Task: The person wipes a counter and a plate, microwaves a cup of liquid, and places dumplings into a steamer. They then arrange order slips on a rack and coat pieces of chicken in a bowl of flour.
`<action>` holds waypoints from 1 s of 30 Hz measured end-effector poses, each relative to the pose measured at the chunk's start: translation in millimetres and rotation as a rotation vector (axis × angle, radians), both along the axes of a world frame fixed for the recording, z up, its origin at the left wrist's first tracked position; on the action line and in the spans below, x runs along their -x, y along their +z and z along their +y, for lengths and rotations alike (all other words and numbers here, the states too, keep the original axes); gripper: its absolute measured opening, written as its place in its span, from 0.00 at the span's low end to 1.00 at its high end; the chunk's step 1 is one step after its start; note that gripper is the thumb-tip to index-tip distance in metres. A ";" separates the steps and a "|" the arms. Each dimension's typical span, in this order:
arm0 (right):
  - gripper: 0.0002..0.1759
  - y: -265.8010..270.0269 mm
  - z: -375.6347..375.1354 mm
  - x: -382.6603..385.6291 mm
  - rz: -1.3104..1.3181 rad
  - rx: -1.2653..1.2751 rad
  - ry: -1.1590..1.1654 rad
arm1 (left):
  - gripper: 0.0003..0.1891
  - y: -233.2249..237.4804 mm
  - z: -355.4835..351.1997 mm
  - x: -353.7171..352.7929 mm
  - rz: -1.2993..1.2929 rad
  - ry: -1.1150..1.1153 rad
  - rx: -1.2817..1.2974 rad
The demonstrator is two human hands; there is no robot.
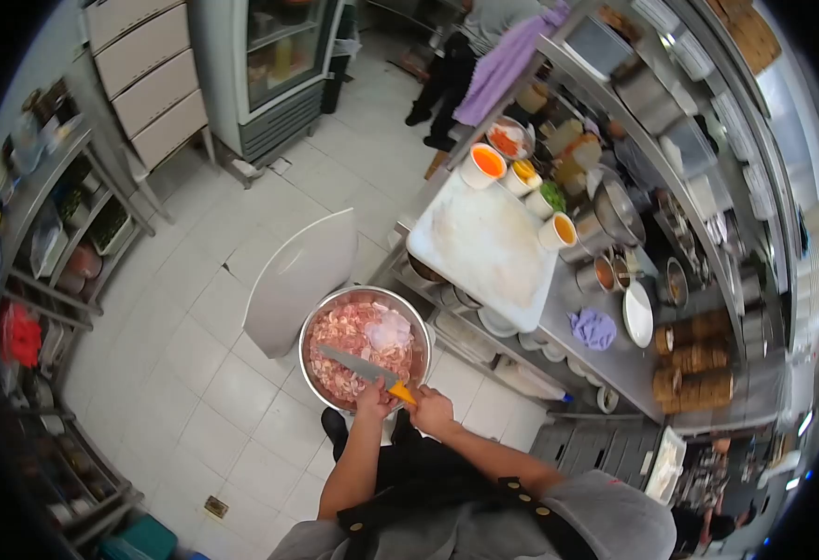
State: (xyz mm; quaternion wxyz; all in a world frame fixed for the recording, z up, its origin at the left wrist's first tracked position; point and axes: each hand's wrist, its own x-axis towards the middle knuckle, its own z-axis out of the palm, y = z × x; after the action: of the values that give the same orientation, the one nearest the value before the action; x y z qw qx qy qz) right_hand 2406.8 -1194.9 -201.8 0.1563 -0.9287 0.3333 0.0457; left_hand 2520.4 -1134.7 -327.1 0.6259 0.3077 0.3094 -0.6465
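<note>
A large metal bowl point(306, 378) full of cut raw meat point(344, 331) is in front of my body, with a paler lump on the meat at the right. Over the bowl's near side lies a knife point(358, 366), its broad blade pointing left and its handle yellow-orange. My right hand point(431, 412) is closed around the end of that handle, at the bowl's near right rim. Close beside it, my left hand point(375, 399) has curled fingers at the near rim, just below the blade's heel. What those fingers grip is hidden.
A curved pale board point(302, 280) stands beside the bowl's far left. To the right is a counter with a white cutting board point(484, 243), sauce tubs point(487, 164), a purple cloth point(593, 329) and bamboo steamers point(694, 387). Shelves point(45, 233) line the left; another person point(494, 37) stands far back.
</note>
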 end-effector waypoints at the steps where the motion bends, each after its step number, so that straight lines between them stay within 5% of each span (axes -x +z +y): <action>1: 0.21 1.2 0.5 1.0 0.015 0.006 0.005 | 0.14 9.4 1.4 -2.3 0.016 -0.017 0.034; 6: 0.20 -6.4 1.2 9.0 -0.007 0.060 -0.089 | 0.14 11.2 -7.7 14.7 -0.066 -0.202 0.095; 7: 0.20 -10.5 3.5 15.3 0.079 0.051 -0.085 | 0.13 11.3 -12.4 15.0 -0.105 -0.158 0.092; 8: 0.20 -3.9 4.5 18.7 0.105 0.048 -0.086 | 0.11 -3.2 -12.5 19.5 -0.066 0.057 0.383; 9: 0.20 4.5 7.6 20.0 0.130 0.038 -0.079 | 0.10 -32.7 -8.5 19.8 -0.086 0.004 0.258; 10: 0.20 11.6 9.6 19.5 0.052 0.015 -0.096 | 0.11 -3.9 -15.3 4.4 -0.130 -0.023 0.051; 11: 0.20 18.6 8.7 23.3 -0.031 0.011 -0.128 | 0.11 -30.9 -22.2 -2.9 0.010 -0.031 0.013; 15: 0.24 35.0 7.5 54.1 -0.091 0.023 -0.134 | 0.10 7.2 -22.7 -40.1 -0.116 0.001 -0.056; 19: 0.24 53.0 9.4 96.4 -0.127 0.040 -0.152 | 0.11 -11.3 -25.3 -79.1 -0.248 0.031 -0.230; 21: 0.23 64.2 11.5 116.7 -0.113 -0.054 -0.238 | 0.17 -10.3 -29.7 -101.3 -0.580 -0.035 -0.360; 23: 0.21 60.2 4.6 130.1 -0.115 -0.038 -0.271 | 0.19 -5.3 -28.4 -116.9 -1.415 -0.770 -0.582; 24: 0.17 47.7 -4.3 135.3 -0.055 -0.472 -0.539 | 0.19 -2.9 -29.2 -114.3 -1.425 -0.789 -0.564; 26: 0.15 29.3 -15.2 146.4 -0.181 -1.244 -0.883 | 0.16 7.4 -34.2 -102.6 -1.923 -1.332 -0.626; 27: 0.15 20.9 -20.9 150.9 -0.194 -1.243 -0.900 | 0.16 13.3 -42.5 -99.4 -1.934 -1.343 -0.609; 29: 0.17 -3.3 -27.6 155.1 -0.347 -1.708 -1.035 | 0.14 24.6 -45.4 -101.9 -1.729 -1.374 -0.697; 30: 0.20 -19.7 -27.1 157.5 -0.351 -1.747 -1.003 | 0.15 -26.5 -26.8 -100.7 -2.319 -1.186 -0.753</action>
State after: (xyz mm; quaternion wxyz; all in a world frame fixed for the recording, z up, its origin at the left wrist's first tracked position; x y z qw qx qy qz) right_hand 2249.3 -1222.0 -221.5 0.8264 -0.2376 0.5063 0.0653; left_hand 2621.1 -1161.5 -353.6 0.0323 0.9079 -0.4130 -0.0646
